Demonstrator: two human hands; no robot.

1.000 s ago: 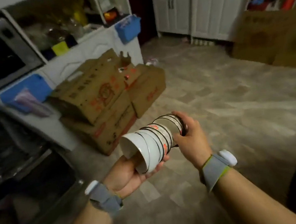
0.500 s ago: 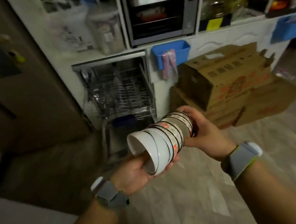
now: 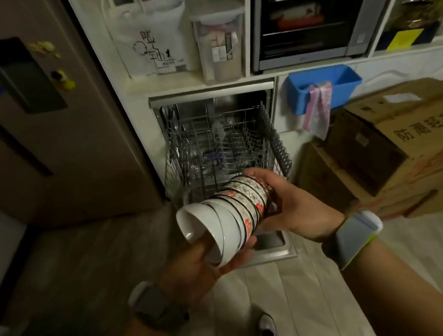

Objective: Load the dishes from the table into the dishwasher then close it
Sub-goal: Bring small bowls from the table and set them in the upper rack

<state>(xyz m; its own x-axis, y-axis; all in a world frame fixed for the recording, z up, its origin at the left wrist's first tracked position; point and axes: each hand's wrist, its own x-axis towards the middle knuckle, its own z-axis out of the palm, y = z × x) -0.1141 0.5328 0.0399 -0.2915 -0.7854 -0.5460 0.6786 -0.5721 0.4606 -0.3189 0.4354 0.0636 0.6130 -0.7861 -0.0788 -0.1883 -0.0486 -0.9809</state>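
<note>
Both hands, left hand (image 3: 199, 263) and right hand (image 3: 295, 206), curl fingers around a sideways stack of bowls (image 3: 229, 214) before the open dishwasher (image 3: 220, 145). The loose front bowl, apparently barely nested, could slide off and smash.

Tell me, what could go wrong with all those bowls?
1. The bowls lie sideways as a nested stack, held only at the ends by the left hand and right hand; the middle ones might slip out and smash on the floor.
2. Both hands are full, so setting bowls into the rack one by one could be awkward.
3. The room is dim, and the open door sits low by the shoe, so tripping seems possible.
</note>
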